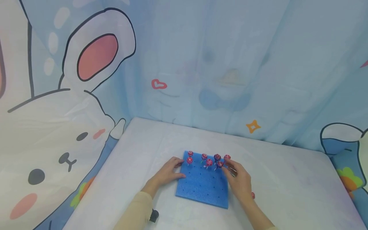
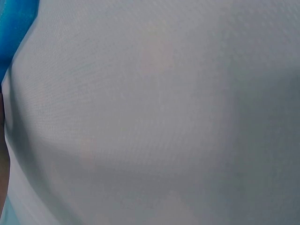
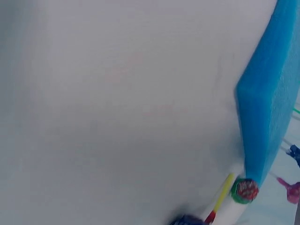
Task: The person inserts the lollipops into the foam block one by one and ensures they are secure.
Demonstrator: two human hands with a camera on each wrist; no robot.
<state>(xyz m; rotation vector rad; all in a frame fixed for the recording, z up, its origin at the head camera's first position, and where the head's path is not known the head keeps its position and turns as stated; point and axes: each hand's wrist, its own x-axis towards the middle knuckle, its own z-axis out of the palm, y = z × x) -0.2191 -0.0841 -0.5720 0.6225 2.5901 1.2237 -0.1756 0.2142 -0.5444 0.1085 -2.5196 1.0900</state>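
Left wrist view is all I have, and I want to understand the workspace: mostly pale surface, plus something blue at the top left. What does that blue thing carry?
Observer: The blue board carries several lollipops, standing toward its far edge.
Operator: Where is the right hand?
Observer: The right hand is at the board's right side, fingertips by the rightmost lollipops; I can't tell whether it grips one.
Operator: Are any lollipops off the board?
Observer: Yes, the right wrist view shows a green-and-red lollipop on the white tabletop, close to the board.
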